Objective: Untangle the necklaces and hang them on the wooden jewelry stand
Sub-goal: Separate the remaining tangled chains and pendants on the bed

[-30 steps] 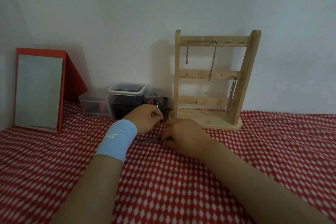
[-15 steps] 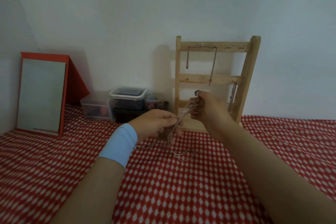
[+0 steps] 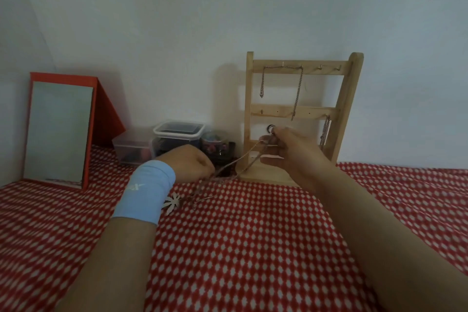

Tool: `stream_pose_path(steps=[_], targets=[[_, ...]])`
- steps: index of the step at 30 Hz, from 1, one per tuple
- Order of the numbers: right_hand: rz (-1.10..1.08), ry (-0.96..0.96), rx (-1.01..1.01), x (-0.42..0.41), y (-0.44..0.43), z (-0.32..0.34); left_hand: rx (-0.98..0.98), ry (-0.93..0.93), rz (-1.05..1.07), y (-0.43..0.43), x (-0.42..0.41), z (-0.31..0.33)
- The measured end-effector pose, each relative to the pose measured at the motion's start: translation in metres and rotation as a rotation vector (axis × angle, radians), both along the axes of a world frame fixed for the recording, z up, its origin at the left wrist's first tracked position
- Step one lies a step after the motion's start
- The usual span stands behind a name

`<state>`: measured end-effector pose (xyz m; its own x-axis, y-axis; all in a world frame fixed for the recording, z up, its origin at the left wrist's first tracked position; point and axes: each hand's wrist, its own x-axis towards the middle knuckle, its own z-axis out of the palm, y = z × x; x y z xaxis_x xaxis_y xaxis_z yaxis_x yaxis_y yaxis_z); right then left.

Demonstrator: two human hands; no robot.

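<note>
A thin silver necklace chain (image 3: 249, 156) runs taut between my two hands, just in front of the wooden jewelry stand (image 3: 344, 109). My right hand (image 3: 291, 152) pinches its upper end, near a small dark ring, in front of the stand's lower rail. My left hand (image 3: 188, 163), with a light blue wristband, is closed on the chain's lower part close to the cloth. More tangled chain and a white flower-shaped pendant (image 3: 173, 202) lie on the cloth by my left wrist. One chain (image 3: 298, 88) hangs from the stand's top rail, another (image 3: 325, 132) from the middle rail at right.
A red-and-white patterned cloth (image 3: 253, 248) covers the surface. A red-framed mirror (image 3: 59, 129) leans at the left. Clear plastic boxes (image 3: 177, 134) and a small jar (image 3: 215, 144) stand against the white wall, left of the stand.
Both hands went from pressing on the tangle on the cloth to lifting a chain. My right hand rose toward the stand; my left hand has dropped back toward the cloth, baring the flower pendant.
</note>
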<state>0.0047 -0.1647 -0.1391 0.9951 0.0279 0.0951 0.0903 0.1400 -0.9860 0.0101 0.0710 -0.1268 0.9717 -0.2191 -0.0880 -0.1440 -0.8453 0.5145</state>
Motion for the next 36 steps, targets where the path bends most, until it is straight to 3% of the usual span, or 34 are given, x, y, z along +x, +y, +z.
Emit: stream_pose_path(steps=[3,6,9,12,15,17,20,24,27,31,36], targets=[[0.085,0.0,-0.096,-0.005,0.005,-0.001,-0.183,-0.091,-0.116,-0.018,0.002,-0.005],[0.126,-0.002,-0.067,-0.007,0.009,-0.002,-0.48,-0.03,-0.196,-0.042,-0.002,-0.017],[0.05,0.001,-0.053,-0.003,0.009,-0.004,-0.573,-0.044,-0.174,-0.044,-0.002,-0.022],[0.007,0.029,0.004,0.004,0.005,-0.006,-0.579,0.01,-0.131,-0.035,-0.001,-0.019],[0.027,0.044,0.143,0.005,0.002,-0.006,-0.391,0.009,-0.066,-0.028,0.002,-0.019],[0.004,0.058,0.16,0.005,-0.001,-0.004,-0.365,0.069,-0.017,-0.025,0.002,-0.018],[-0.029,0.061,0.027,0.005,-0.006,-0.006,-0.608,0.197,0.033,-0.019,0.004,-0.019],[0.013,0.051,-0.082,0.003,-0.009,-0.008,-0.907,0.203,-0.051,-0.013,0.004,-0.02],[0.082,0.047,-0.071,-0.001,-0.009,-0.004,-0.799,0.151,-0.06,-0.011,0.003,-0.015],[0.179,0.018,-0.127,-0.005,-0.01,0.001,-0.361,-0.031,-0.041,-0.016,0.005,-0.01],[0.196,-0.018,-0.176,-0.007,-0.005,0.002,-0.56,-0.114,-0.192,-0.048,-0.004,-0.012]])
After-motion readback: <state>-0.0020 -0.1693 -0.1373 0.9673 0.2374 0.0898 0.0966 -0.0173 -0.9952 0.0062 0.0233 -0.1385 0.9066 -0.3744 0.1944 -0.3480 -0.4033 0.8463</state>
